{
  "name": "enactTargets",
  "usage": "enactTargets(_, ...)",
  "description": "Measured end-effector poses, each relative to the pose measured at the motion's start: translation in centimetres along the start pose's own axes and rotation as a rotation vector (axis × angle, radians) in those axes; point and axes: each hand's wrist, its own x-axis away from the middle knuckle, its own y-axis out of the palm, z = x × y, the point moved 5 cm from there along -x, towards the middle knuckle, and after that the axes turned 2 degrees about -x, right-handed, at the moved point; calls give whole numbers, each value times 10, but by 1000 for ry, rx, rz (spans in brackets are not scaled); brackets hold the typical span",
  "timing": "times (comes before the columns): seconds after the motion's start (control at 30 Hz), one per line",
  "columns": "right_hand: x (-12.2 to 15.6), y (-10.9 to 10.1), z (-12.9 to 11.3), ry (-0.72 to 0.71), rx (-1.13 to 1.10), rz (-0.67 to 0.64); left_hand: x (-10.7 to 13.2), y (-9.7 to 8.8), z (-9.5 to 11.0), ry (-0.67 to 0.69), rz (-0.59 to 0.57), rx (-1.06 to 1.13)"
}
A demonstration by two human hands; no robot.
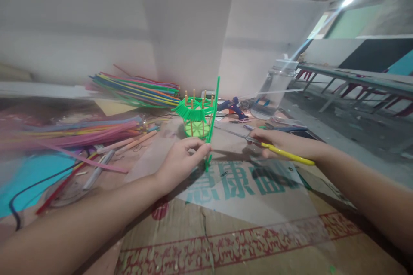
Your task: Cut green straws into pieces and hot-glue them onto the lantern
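My left hand (183, 159) pinches a green pipe cleaner (214, 116) between thumb and fingertips. It stands nearly upright, with more green strands by the fingertips. Just behind that hand is a small round model (196, 114) with a green base, thin wooden posts and a fringed green ring. My right hand (269, 139) is closed around scissors with a yellow handle (287, 154). Their metal blades point left, toward the pipe cleaner; whether they touch it I cannot tell.
Bundles of coloured pipe cleaners (138, 90) lie at the back left, with pink ones (112, 135) nearer. A blue glue gun (234, 106) and a clear plastic jug (274, 86) stand behind. Printed cardboard (174, 240) covers the table under a translucent sheet (264, 210).
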Motion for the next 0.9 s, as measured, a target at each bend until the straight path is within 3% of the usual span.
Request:
enactTargets(0.33,-5,21,-35,-27,-110,-64,1,5,2,131,-51,-69)
enactTargets(0.9,-8,25,-39,-22,-144,-58,3,6,8,215,-34,-174)
